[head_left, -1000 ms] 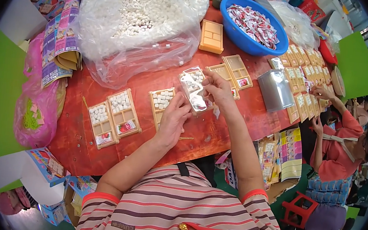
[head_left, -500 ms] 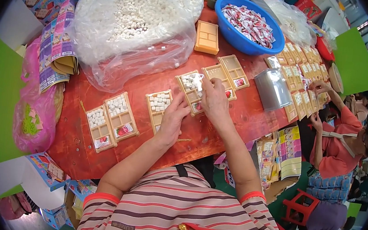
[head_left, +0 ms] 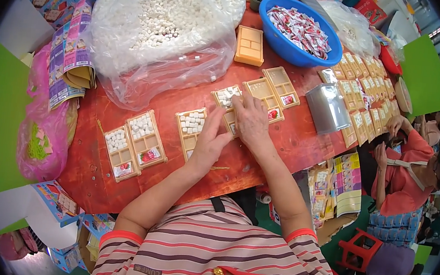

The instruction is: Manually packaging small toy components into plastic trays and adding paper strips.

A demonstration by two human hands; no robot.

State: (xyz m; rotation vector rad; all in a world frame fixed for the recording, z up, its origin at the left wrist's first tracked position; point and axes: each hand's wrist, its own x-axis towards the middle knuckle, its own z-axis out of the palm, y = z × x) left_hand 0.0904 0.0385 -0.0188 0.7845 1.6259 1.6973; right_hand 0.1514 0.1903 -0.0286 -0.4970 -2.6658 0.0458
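Observation:
Small white cubes fill the top compartment of a tan divided tray [head_left: 228,97] in front of me. My left hand [head_left: 210,141] rests along its left side, fingers stretched out and thumb apart near the lower end. Over its right side lies my right hand [head_left: 252,120], palm down, fingertips spread at the cubes; it covers much of the lower compartments. To the left stands another tray of white cubes [head_left: 191,123], partly behind my left arm. Close by on the right are two joined trays [head_left: 260,90] with a red-and-white packet in each and large compartments without cubes.
Two filled trays [head_left: 141,125] lie at left. Behind are a big clear bag of white cubes [head_left: 162,23], a blue basin of packets [head_left: 265,22] and stacked trays [head_left: 249,46]. A clear plastic box [head_left: 328,110] stands right. A co-worker [head_left: 410,172] handles rows of trays [head_left: 357,119].
My right hand has shifted slightly left and spread its fingers over the cubes. My left thumb has moved away from its fingers. The co-worker's hands have drawn back toward the body.

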